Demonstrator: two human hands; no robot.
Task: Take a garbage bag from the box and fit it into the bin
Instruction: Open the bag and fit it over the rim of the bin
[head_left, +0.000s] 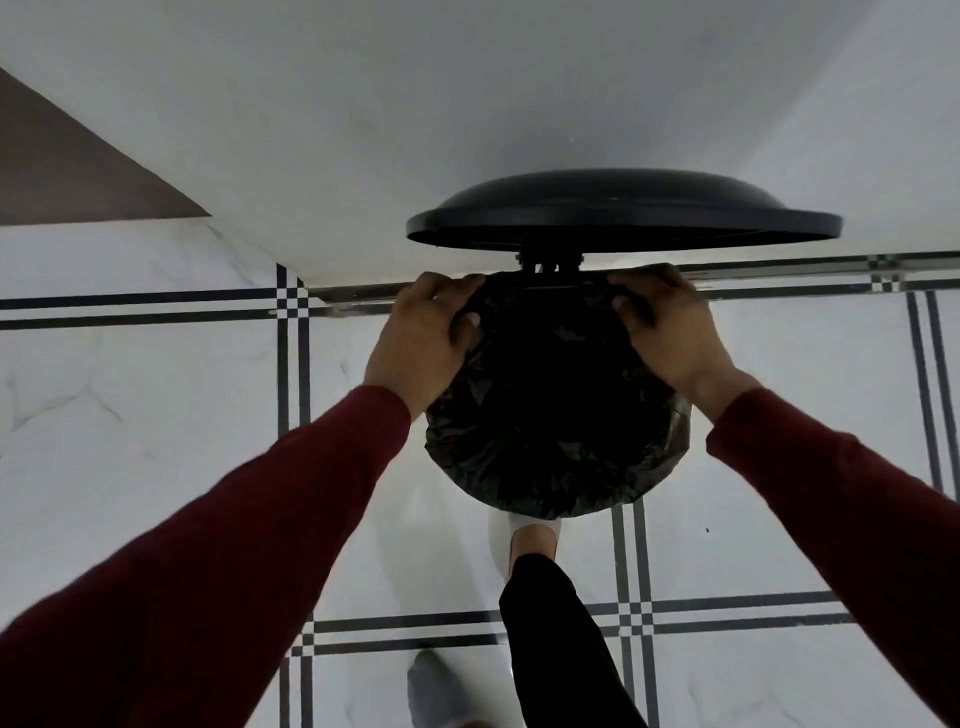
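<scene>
Fitting is nearly finishing: the crinkled black plastic garbage bag (558, 441) is lining the round bin, both grips, left hand (423, 345) and right hand (667, 332), curling around its rear edge beneath the raised black lid (623, 210). Next, probably tucking behind the hinge.

I see the raised lid (623, 208) blocking behind the bin (558, 415); bare floor (156, 415) lies open either side.
</scene>
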